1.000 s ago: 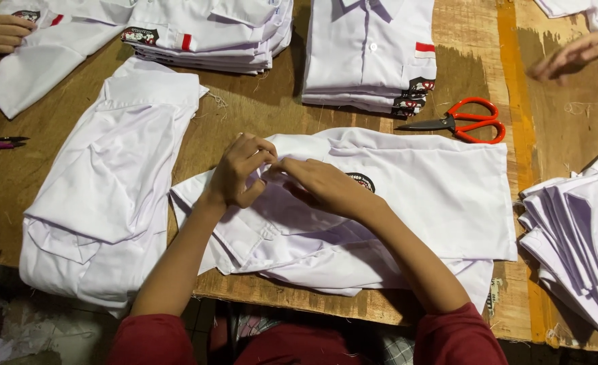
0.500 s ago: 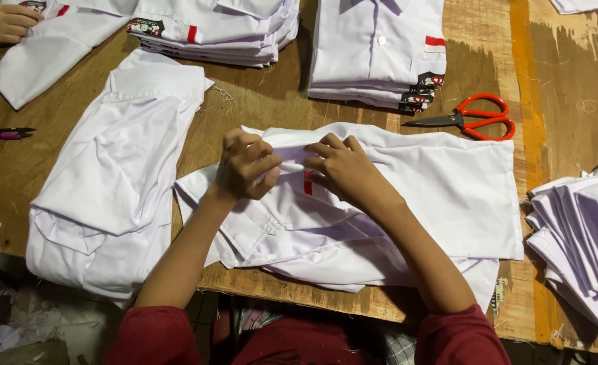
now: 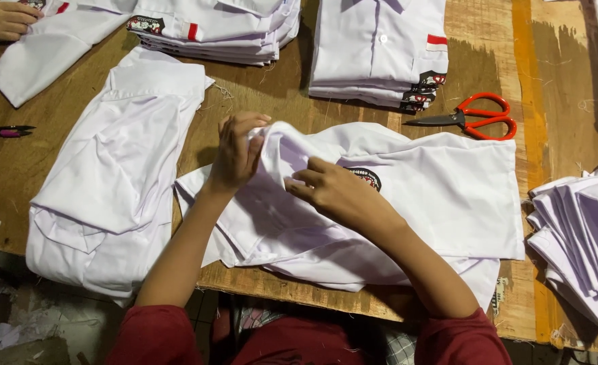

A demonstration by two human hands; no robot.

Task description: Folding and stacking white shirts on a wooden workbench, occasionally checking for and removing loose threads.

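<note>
white shirt (image 3: 441, 196) | lying flat at near table edge | left part lifted, bunched | dark round badge showing

Both forearms are reaching forward from red sleeves, converging toward the middle. The left hand (image 3: 237, 152) is lifting slightly, wrist bent, its fingers (image 3: 248, 128) curling closed in a pinch. The right hand (image 3: 339, 195) is lying lower, palm down, its fingers (image 3: 302, 181) pointing left and pinching closed.
</note>
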